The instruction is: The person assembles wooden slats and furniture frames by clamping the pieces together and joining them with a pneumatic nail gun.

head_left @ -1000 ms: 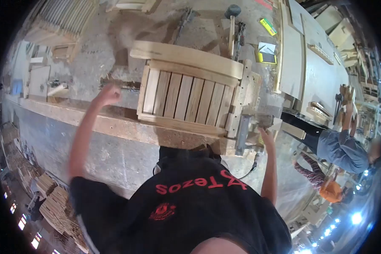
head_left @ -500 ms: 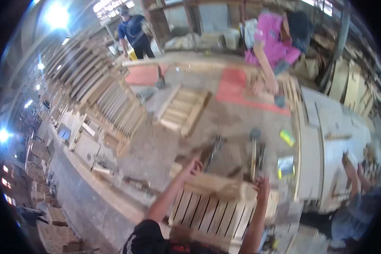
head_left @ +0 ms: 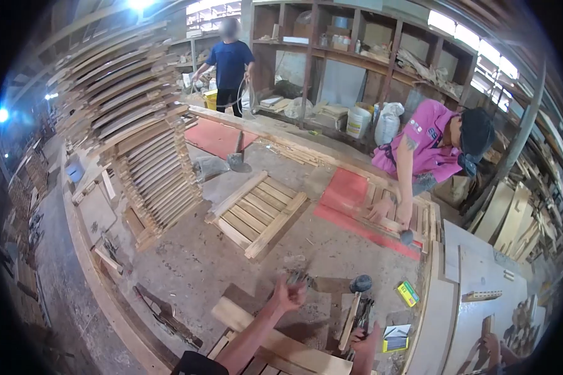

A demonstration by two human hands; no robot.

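Observation:
My left hand (head_left: 288, 295) is closed around a dark metal tool (head_left: 299, 277), blurred and partly hidden by the fingers. Lower right, my right hand (head_left: 365, 342) has its fingers curled at the lower end of a second dark metal tool (head_left: 364, 311); its grip is partly hidden. Beside that tool lies a mallet (head_left: 360, 284) with a dark head and a wooden handle. Below my hands, a wide wooden board (head_left: 294, 347) lies across a slatted wooden panel (head_left: 256, 366), cut off by the bottom edge.
Another slatted panel (head_left: 258, 214) lies mid-table. A tall stack of slatted frames (head_left: 159, 172) stands left. A yellow-green box (head_left: 408, 294) and an open nail box (head_left: 396, 338) lie right. Across the table, a person in pink (head_left: 428, 140) bends over slats on a red sheet (head_left: 344, 187).
My view has tilted up. Both hands have moved forward from above the board to the dark tools, the left closing round one. The person in blue at the back now faces this way.

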